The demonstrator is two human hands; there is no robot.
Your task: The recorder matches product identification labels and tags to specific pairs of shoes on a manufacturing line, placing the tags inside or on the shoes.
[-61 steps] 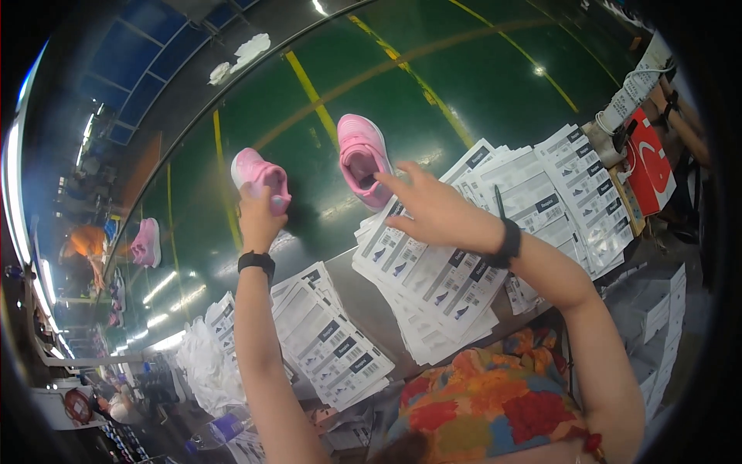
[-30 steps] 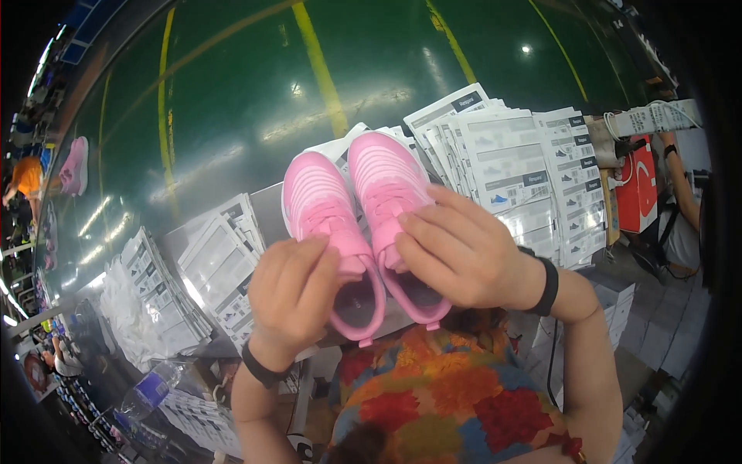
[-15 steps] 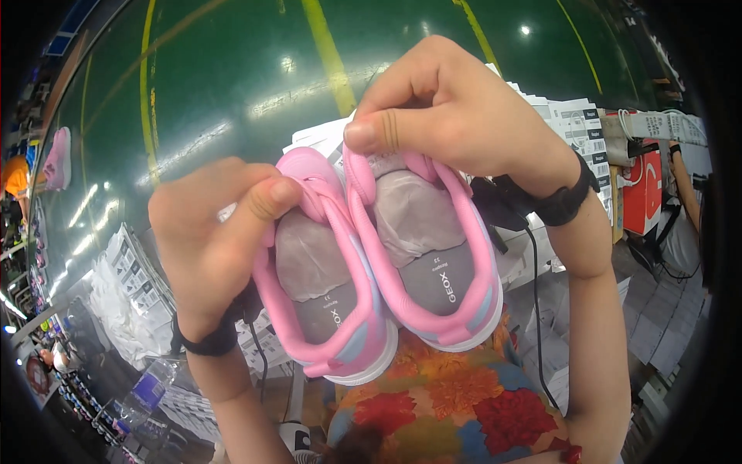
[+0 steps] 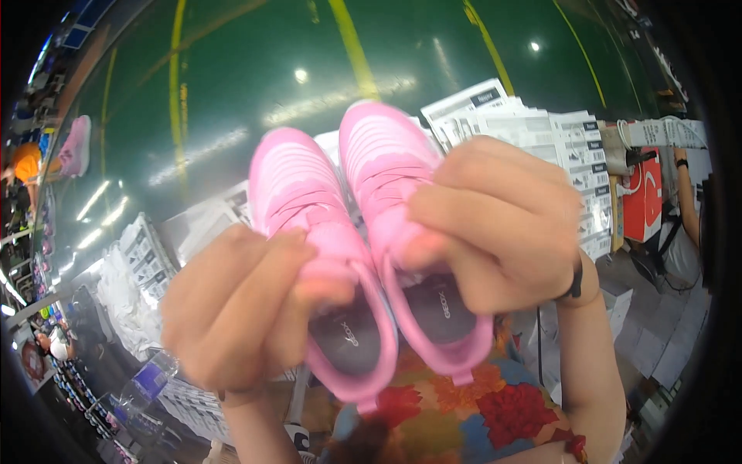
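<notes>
Two pink sneakers are held side by side, toes pointing away from me. My left hand [image 4: 232, 309] is closed in a pinch on the tongue of the left sneaker [image 4: 290, 174]. Likewise, my right hand [image 4: 502, 220] grips the tongue of the right sneaker [image 4: 386, 147]; both hands are slightly smeared by motion. Striped uppers and thin crossed laces face upward. Inside the openings, grey insoles show at the heel ends. My fingers hide part of each tongue and collar. Pull tabs stick out at the heels, above a floral apron [image 4: 456, 410].
Printed white sheets [image 4: 533, 124] lie fanned beyond my right hand. A red box [image 4: 643, 197] and another person's arm [image 4: 686, 193] are at the right. Crumpled white wrapping [image 4: 127, 309] and a clear bottle [image 4: 151, 387] sit left. A shiny green surface [image 4: 263, 62] with yellow lines stretches beyond.
Both sneakers have tipped so their toes and uppers now show. My hands have come down and nearer to me, still pinching the tongues. The grey paper stuffing seen inside earlier is now out of sight.
</notes>
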